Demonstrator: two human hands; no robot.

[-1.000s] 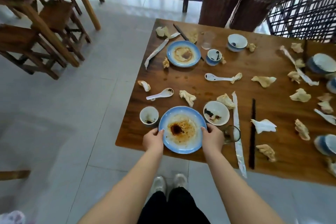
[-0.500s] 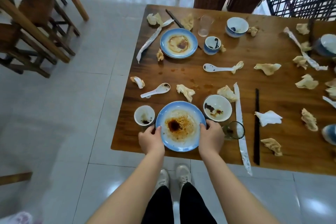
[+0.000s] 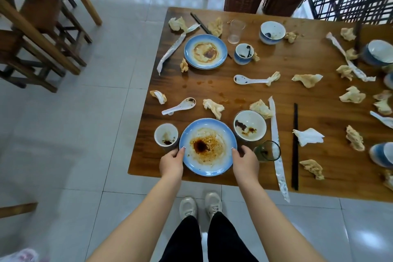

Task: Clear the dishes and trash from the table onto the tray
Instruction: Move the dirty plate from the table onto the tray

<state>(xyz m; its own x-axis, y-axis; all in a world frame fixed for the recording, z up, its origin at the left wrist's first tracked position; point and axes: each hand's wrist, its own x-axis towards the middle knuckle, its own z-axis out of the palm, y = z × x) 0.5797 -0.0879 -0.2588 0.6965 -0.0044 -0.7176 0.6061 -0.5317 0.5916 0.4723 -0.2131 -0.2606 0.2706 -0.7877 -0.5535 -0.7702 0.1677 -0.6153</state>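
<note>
Grey tiled floor (image 3: 85, 117) fills the left side and the bottom of the view, with wooden chairs (image 3: 40, 27) standing on it at upper left. Right of them is the brown wooden worktop (image 3: 319, 102), littered with used dishes and paper.

At its near edge lies the near plate (image 3: 207, 147), blue-rimmed and smeared with dark and orange sauce. Both hands grip it by the rim. The left hand (image 3: 172, 161) clasps the left edge with its thumb laid on top, and the right hand (image 3: 245, 162) clasps the right edge the same way. Whether the plate rests on the wood or is raised slightly cannot be told.

A second blue plate (image 3: 205, 51) with a pale brown smear sits farther back. A stained white bowl (image 3: 249, 125) stands just beside the near plate on its right, and a blue-sided bowl (image 3: 272, 32) is near the far edge. More blue bowls are cut off at the right border.

Black chopsticks (image 3: 295, 149) lie lengthwise to the right, with a long paper sleeve (image 3: 276, 144) between them and the white bowl. A dark glass (image 3: 267, 151) is close to the right hand, in front of the sleeve. A white cup (image 3: 166, 135) stands just left of the near plate, a blue cup (image 3: 244, 53) and a clear tumbler (image 3: 236, 31) farther back. One white spoon (image 3: 179, 106) lies behind the white cup, another (image 3: 249, 80) mid-worktop. A white napkin (image 3: 308, 136) and many crumpled yellowish napkins (image 3: 213, 107) are scattered around.
</note>
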